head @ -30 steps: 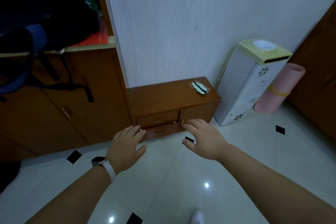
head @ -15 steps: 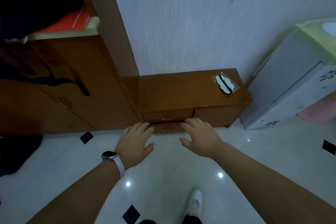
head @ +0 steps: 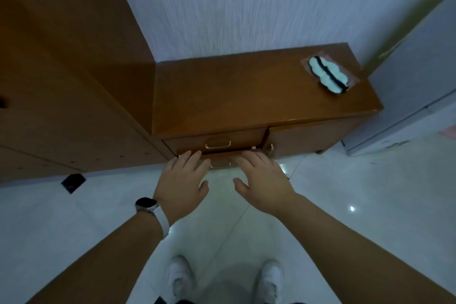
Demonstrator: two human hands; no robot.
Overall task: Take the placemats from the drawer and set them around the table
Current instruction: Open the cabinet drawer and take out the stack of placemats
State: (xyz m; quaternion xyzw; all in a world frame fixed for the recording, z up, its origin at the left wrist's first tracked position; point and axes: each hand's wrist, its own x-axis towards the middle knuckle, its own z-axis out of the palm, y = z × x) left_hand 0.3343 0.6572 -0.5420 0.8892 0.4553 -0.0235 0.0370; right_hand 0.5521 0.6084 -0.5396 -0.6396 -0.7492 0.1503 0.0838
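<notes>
I was at the opening step: my left hand (head: 181, 180) and right hand (head: 264, 180), fingers straight and apart, holding nothing, hovered at the slightly open lower drawer (head: 222, 155) of the low cabinet (head: 246, 94). No placemats showed; presumably they lay inside. Next, I judged, I should hook its edge and pull.

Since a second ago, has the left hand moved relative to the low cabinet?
Yes: the left hand has closed in on the low cabinet; fingers now reach its lower drawer.

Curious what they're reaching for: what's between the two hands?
In the head view, the lower drawer's brass handle sits between the left hand and the right hand. Nearer the wrists, only pale floor tile shows.
</notes>
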